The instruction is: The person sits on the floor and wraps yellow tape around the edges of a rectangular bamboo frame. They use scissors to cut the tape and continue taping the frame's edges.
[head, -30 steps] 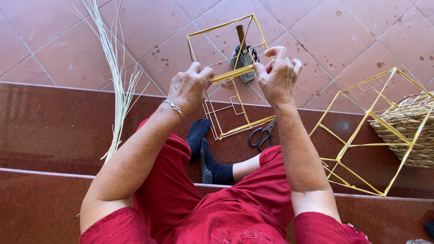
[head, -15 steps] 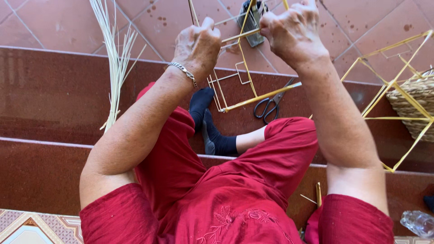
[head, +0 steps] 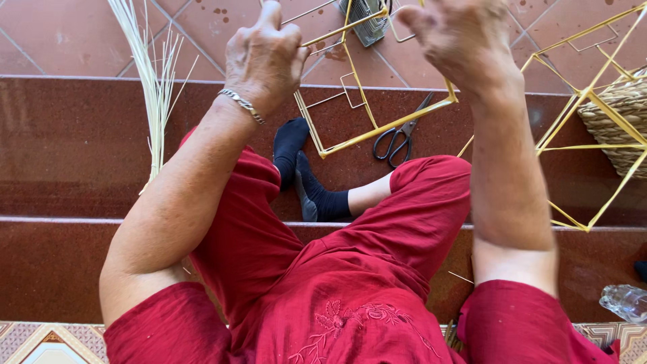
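I hold a yellow wire frame [head: 367, 114] up in front of me, above my crossed legs in red trousers and dark socks. My left hand [head: 265, 57], with a silver bracelet at the wrist, is shut on a thin bar of the frame at its left. My right hand [head: 458, 37] grips the frame's upper right near the top edge of the view; its fingers are partly cut off. A grey tool [head: 367, 17] lies on the tiles behind the frame.
Black-handled scissors [head: 399, 138] lie on the dark red step by my right knee. A bundle of pale reeds [head: 151, 81] stands at the left. A second yellow frame [head: 593, 128] and a wicker basket [head: 623, 114] are at the right. A clear bottle [head: 623, 302] lies lower right.
The view has tipped down and closer, so both hands and the frame now sit at the top edge. My lap fills more of the picture. Both grips stay as they were.
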